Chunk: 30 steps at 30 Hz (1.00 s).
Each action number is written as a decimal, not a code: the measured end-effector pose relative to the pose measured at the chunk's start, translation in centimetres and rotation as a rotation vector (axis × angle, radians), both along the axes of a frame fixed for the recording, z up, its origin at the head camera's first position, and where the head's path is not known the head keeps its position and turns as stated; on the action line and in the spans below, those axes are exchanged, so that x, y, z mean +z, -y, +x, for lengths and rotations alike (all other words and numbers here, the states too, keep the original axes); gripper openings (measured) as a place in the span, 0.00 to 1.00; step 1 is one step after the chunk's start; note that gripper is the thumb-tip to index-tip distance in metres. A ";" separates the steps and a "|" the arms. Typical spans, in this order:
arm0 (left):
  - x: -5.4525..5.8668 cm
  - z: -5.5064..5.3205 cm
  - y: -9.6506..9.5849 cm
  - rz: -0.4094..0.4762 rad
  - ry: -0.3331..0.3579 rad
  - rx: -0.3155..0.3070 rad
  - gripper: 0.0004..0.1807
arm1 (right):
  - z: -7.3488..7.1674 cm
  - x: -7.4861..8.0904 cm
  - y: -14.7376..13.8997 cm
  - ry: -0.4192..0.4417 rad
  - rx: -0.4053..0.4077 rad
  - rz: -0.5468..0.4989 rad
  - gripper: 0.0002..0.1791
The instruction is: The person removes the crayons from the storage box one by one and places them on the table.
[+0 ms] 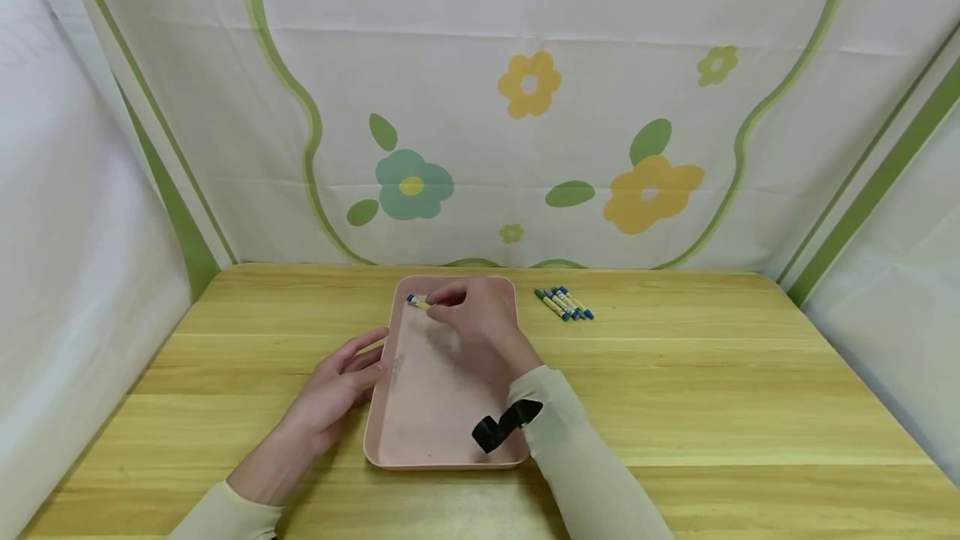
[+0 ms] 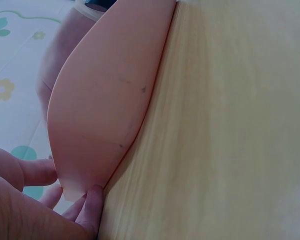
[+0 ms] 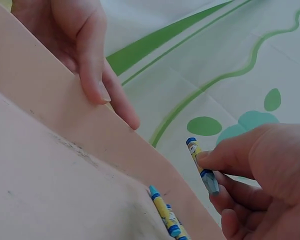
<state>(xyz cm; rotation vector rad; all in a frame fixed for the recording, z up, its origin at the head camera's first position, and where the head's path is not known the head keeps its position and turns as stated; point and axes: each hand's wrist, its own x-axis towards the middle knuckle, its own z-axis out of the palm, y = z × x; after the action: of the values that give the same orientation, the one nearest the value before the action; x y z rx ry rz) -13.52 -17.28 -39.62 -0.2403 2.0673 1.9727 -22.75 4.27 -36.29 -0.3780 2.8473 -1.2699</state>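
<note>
In the head view a pink tray (image 1: 438, 415) lies on the wooden table. Over its far left part, my right hand (image 1: 480, 315) pinches a short crayon with a yellow wrapper and a grey-blue tip (image 3: 210, 182) between thumb and fingers. Two more yellow-wrapped crayons (image 3: 163, 211) lie side by side in the tray below it, one with a light blue tip. My left hand (image 1: 333, 390) rests against the tray's left side, fairly straight fingers touching the rim and outer wall. The left wrist view shows the same fingers (image 2: 37, 172) at the tray wall.
Right of the tray, several yellow-wrapped crayons (image 1: 564, 303) with blue and green ends lie in a loose group on the table (image 1: 712, 390). A cloth backdrop (image 1: 465, 107) with printed flowers stands behind the table. A black strap (image 1: 506, 425) sits on the right wrist.
</note>
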 end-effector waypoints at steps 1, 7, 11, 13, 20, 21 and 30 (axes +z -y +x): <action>0.0 0.0 0.0 -0.001 0.000 0.000 0.32 | 0.0 0.1 -0.1 0.001 -0.006 0.006 0.04; -0.1 0.0 0.0 -0.005 0.002 0.003 0.32 | -0.2 0.9 -1.2 0.096 0.043 -0.142 0.07; -0.1 0.0 0.0 -0.004 0.000 0.004 0.32 | -0.3 1.7 -2.2 0.110 0.026 -0.187 0.08; 0.0 0.1 0.0 -0.002 -0.001 0.005 0.32 | -0.4 2.0 -2.8 0.099 0.003 -0.183 0.08; 0.0 0.1 0.0 -0.004 -0.002 0.009 0.32 | -1.0 2.4 -5.1 0.054 -0.059 -0.147 0.08; 0.0 0.1 0.0 -0.006 -0.001 0.010 0.32 | -1.1 2.4 -5.4 0.050 -0.066 -0.146 0.08; -0.2 -0.1 0.0 -0.004 0.000 0.004 0.32 | -1.8 2.2 -8.2 0.017 -0.130 -0.141 0.11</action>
<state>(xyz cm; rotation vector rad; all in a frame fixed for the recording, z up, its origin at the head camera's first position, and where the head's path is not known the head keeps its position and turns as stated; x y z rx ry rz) -13.58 -17.26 -39.79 -0.2460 2.0719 1.9713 -24.59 12.47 -34.04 -0.1836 2.8181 -1.4936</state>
